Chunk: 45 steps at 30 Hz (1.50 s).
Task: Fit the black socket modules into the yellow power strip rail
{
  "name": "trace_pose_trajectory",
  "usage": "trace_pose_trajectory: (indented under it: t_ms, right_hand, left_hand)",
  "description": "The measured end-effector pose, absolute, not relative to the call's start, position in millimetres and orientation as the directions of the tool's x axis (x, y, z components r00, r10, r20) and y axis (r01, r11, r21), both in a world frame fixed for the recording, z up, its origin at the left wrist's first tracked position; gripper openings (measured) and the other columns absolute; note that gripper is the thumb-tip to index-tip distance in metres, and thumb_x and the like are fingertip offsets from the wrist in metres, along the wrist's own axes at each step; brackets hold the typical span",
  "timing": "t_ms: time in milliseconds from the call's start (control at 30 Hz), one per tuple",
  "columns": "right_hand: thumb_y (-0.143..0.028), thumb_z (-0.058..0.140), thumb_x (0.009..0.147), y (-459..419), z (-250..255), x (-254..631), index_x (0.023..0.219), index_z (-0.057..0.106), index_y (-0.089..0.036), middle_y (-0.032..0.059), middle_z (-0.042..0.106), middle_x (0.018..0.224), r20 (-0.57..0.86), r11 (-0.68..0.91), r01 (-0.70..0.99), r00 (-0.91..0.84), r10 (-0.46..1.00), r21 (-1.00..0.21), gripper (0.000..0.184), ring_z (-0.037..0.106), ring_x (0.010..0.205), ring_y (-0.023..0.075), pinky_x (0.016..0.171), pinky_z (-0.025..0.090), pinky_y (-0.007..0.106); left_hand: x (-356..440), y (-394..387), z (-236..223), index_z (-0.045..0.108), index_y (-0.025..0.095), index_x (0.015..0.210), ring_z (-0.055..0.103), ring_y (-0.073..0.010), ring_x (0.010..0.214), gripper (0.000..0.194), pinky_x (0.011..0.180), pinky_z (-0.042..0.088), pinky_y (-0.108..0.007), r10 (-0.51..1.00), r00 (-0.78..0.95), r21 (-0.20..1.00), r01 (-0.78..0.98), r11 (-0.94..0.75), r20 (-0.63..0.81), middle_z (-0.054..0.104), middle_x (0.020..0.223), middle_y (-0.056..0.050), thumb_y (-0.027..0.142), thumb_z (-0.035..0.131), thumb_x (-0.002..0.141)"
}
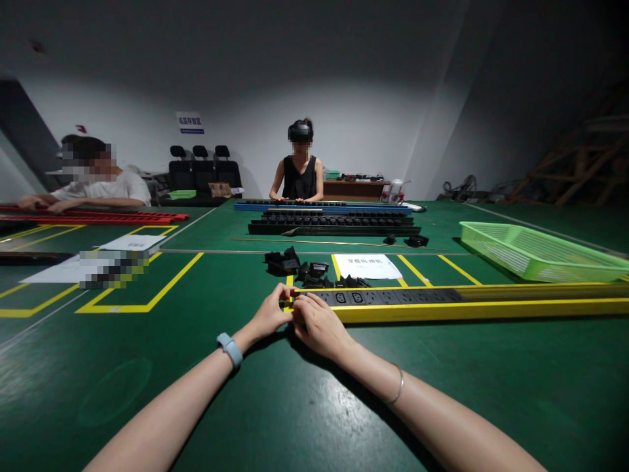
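Note:
A long yellow power strip housing (pixel 472 308) lies across the table, with a row of black socket modules (pixel 388 297) set in its channel. At its left end my left hand (pixel 270 311) is closed, thumb and fingers pinching a small black socket module (pixel 286 304) that is mostly hidden. Close beside it, my right hand (pixel 322 326) has its fingers curled over the end of the yellow housing, covering it. Just beyond my hands lies a pile of loose black modules (pixel 312 270).
A green mesh basket (pixel 531 252) stands at the right. Farther back lie black strips (pixel 334 227) and a blue strip (pixel 393 208), where a person (pixel 301 174) works. Another person (pixel 113 187) sits at left by red strips (pixel 98 216). A paper label (pixel 367 266) lies behind the housing.

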State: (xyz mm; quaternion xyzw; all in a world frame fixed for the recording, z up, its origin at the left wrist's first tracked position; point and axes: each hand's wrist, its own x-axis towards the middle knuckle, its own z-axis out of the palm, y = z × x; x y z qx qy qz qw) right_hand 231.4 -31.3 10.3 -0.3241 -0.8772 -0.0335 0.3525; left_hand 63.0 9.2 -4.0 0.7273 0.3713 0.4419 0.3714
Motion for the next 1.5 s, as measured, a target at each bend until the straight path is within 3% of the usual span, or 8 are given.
trace_pose_trajectory:
  t_ms: [500, 767, 1133, 1500]
  right_hand:
    - [-0.011, 0.052, 0.076, -32, 8, 231, 0.096, 0.049, -0.019, 0.0066, 0.061, 0.094, 0.648, 0.767, 0.621, -0.519, 0.557, -0.161, 0.021, 0.058, 0.097, 0.0215, 0.105, 0.039, 0.046]
    - [-0.020, 0.056, 0.078, -28, 8, 239, 0.093, 0.048, -0.019, 0.0075, 0.057, 0.089, 0.680, 0.745, 0.643, -0.469, 0.564, -0.174, 0.017, 0.055, 0.092, 0.0245, 0.095, 0.047, 0.046]
    - [-0.026, 0.059, 0.079, -33, 12, 238, 0.090, 0.049, -0.020, 0.0036, 0.058, 0.082, 0.640, 0.697, 0.709, -0.487, 0.595, -0.108, 0.016, 0.057, 0.087, 0.0214, 0.107, 0.035, 0.047]
    - [-0.041, 0.062, 0.080, -28, 10, 246, 0.087, 0.051, -0.020, 0.0042, 0.059, 0.080, 0.665, 0.610, 0.791, -0.431, 0.610, -0.046, 0.025, 0.057, 0.085, 0.0225, 0.106, 0.037, 0.046]
  left_hand:
    - [65, 8, -1, 0.039, 0.021, 0.080, 0.058, -0.0219, 0.110, 0.035, 0.097, 0.043, -0.037, 0.876, 0.341, 0.880, 0.212, -0.426, 0.342, 0.062, 0.116, -0.009, 0.017, 0.069, 0.063]
    - [65, 8, -2, 0.038, 0.022, 0.080, 0.060, -0.0211, 0.106, 0.036, 0.091, 0.045, -0.034, 0.869, 0.345, 0.872, 0.213, -0.440, 0.354, 0.064, 0.113, -0.007, 0.024, 0.071, 0.067]
    - [64, 7, 0, 0.038, 0.022, 0.080, 0.060, -0.0215, 0.107, 0.039, 0.091, 0.045, -0.033, 0.870, 0.350, 0.871, 0.223, -0.439, 0.349, 0.063, 0.113, -0.008, 0.030, 0.073, 0.067]
    - [65, 5, 4, 0.039, 0.021, 0.080, 0.058, -0.0219, 0.107, 0.042, 0.092, 0.044, -0.034, 0.870, 0.346, 0.867, 0.232, -0.441, 0.351, 0.063, 0.112, -0.008, 0.036, 0.075, 0.067]
